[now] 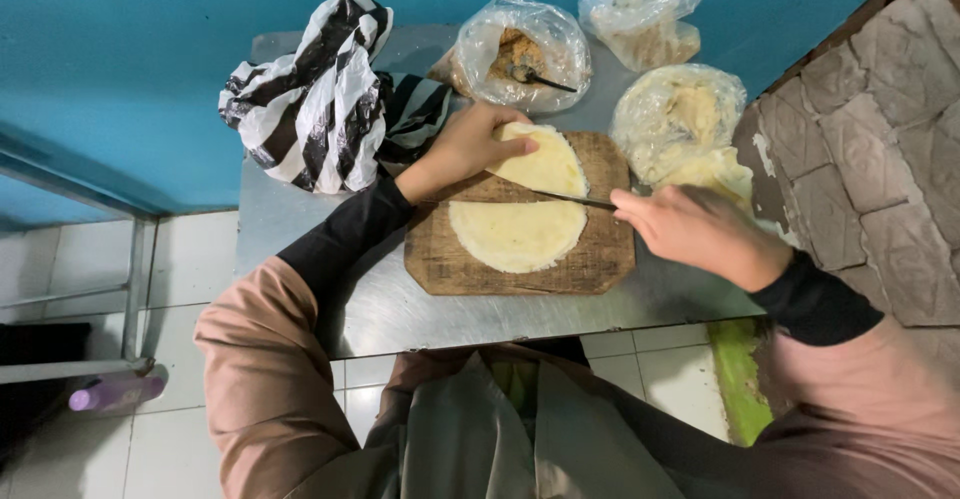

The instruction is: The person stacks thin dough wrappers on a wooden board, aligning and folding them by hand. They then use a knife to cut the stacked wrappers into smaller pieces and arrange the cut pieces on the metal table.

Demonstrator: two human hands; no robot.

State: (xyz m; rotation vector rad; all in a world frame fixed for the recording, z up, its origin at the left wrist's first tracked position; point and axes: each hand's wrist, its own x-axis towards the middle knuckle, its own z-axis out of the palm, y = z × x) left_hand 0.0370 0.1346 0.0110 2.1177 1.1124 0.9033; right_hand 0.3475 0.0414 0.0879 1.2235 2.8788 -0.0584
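Note:
A round pale flatbread (pixel 517 234) lies on a wooden cutting board (pixel 440 264), cut across into two halves. My left hand (pixel 468 146) lifts the far half (pixel 545 167) by its edge, fingers pinched on it. My right hand (pixel 695 227) grips a knife (pixel 575 199) whose thin blade lies in the gap between the two halves. Both arms wear black sleeves under a pinkish-brown garment.
The board sits on a small steel table (pixel 300 224) against a blue wall. Behind it stand a black-and-white striped bag (pixel 315 94), a clear bag with brown filling and a spoon (pixel 520 54), and two clear bags of pale dough (pixel 680 119). A stone wall (pixel 870 149) rises at right.

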